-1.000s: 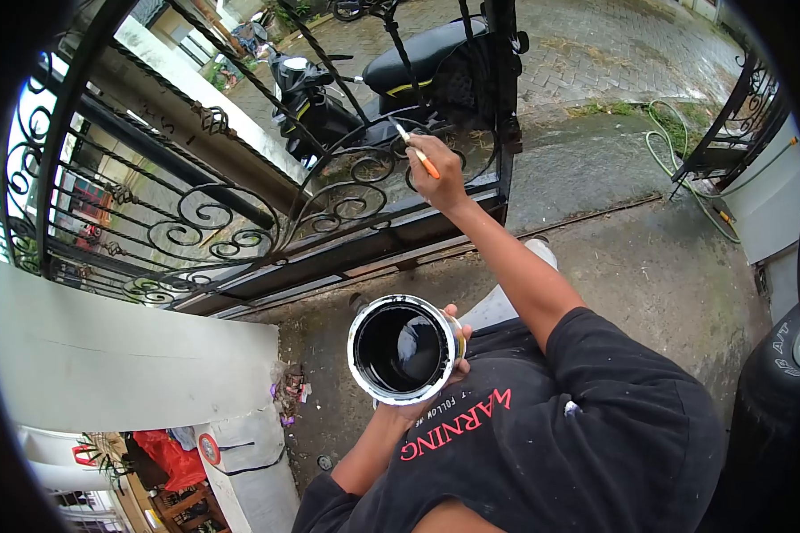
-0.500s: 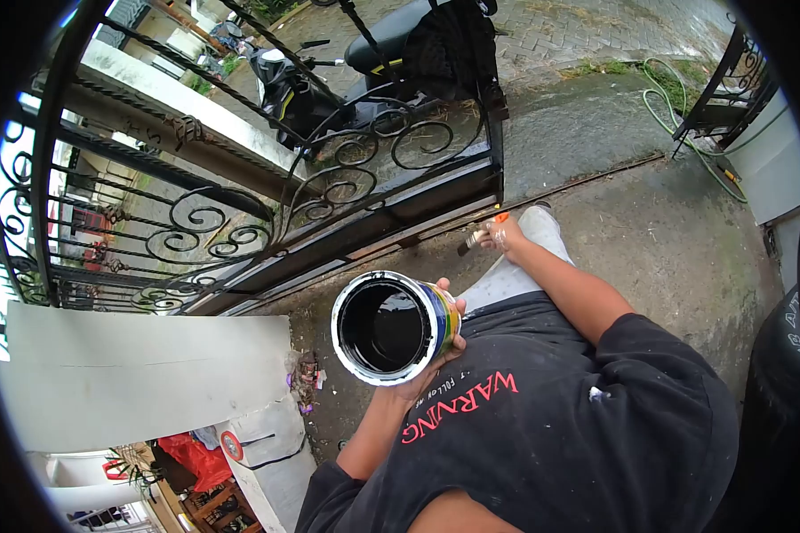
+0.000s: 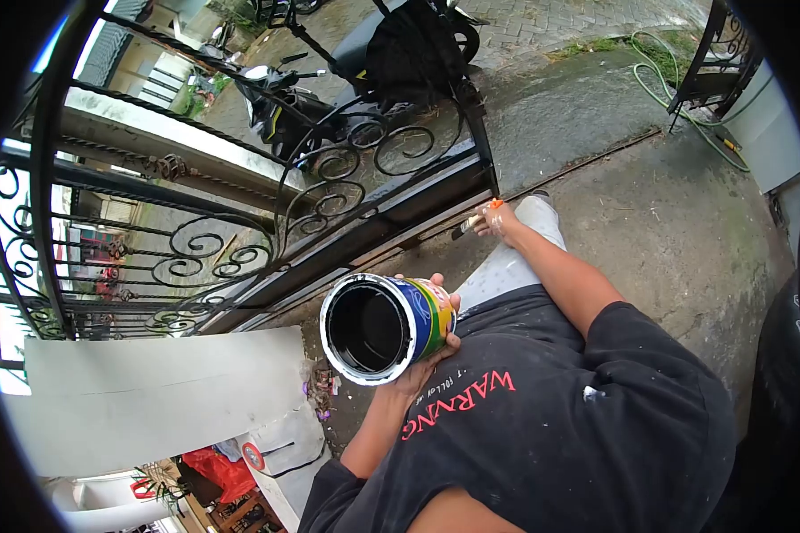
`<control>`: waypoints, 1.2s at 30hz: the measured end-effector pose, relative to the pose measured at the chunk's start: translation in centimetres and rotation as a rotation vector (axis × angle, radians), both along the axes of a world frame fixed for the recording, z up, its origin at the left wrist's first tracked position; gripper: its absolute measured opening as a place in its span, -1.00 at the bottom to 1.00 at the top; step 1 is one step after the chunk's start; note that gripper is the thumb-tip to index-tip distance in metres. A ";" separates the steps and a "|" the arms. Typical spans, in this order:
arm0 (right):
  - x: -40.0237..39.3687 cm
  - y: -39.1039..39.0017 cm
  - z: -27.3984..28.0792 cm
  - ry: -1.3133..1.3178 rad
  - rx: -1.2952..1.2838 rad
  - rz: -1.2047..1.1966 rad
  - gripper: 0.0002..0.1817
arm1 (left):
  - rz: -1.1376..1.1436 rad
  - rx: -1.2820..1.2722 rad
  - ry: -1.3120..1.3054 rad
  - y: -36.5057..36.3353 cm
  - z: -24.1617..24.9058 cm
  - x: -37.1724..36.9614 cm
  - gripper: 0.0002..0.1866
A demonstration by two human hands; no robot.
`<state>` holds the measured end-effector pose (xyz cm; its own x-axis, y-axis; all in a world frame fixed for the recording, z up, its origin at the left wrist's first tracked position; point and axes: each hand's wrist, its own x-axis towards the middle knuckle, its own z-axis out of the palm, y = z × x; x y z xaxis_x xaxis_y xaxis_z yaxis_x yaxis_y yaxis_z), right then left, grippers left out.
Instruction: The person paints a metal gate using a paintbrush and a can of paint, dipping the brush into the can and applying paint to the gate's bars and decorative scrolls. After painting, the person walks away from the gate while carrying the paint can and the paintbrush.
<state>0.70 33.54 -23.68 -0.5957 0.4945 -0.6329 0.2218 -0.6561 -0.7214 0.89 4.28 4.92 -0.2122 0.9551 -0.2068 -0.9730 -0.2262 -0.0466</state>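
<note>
My left hand (image 3: 431, 355) grips an open paint can (image 3: 378, 327) from below; the can holds black paint and is tilted towards the left. My right hand (image 3: 498, 218) is stretched forward and low, holding a small paintbrush (image 3: 473, 222) with an orange handle, its bristles pointing at the bottom rail of the black wrought-iron gate (image 3: 329, 195). The gate has scroll patterns and stands just ahead of me, to the left of the brush.
A parked motorbike (image 3: 329, 80) stands beyond the gate. A white wall (image 3: 151, 395) is at my lower left. A green hose (image 3: 684, 89) lies on the concrete at the far right, near a second gate leaf (image 3: 729, 53). A dark tyre (image 3: 796, 355) is at the right edge.
My right hand dropped with the brush from the gate's upper scrollwork to the bottom rail near my knee. The paint can tilted further to the left.
</note>
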 end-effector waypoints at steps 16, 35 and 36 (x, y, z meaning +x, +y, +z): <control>0.6 1.0 1.8 0.018 -0.034 -0.084 -0.64 | -0.030 -0.172 0.056 3.2 0.8 0.3 -0.41; 1.0 1.0 1.5 0.038 -0.002 -0.029 -0.65 | -0.033 -0.207 0.092 3.5 0.8 -0.1 -0.39; 1.0 1.0 1.5 0.031 0.001 -0.029 -0.64 | -0.035 -0.207 0.087 3.4 0.8 0.0 -0.39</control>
<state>1.72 34.55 -22.23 -0.6006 0.5122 -0.6139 0.1805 -0.6611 -0.7283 0.85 7.71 5.72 -0.2049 0.9015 -0.3812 -0.9788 -0.1880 0.0816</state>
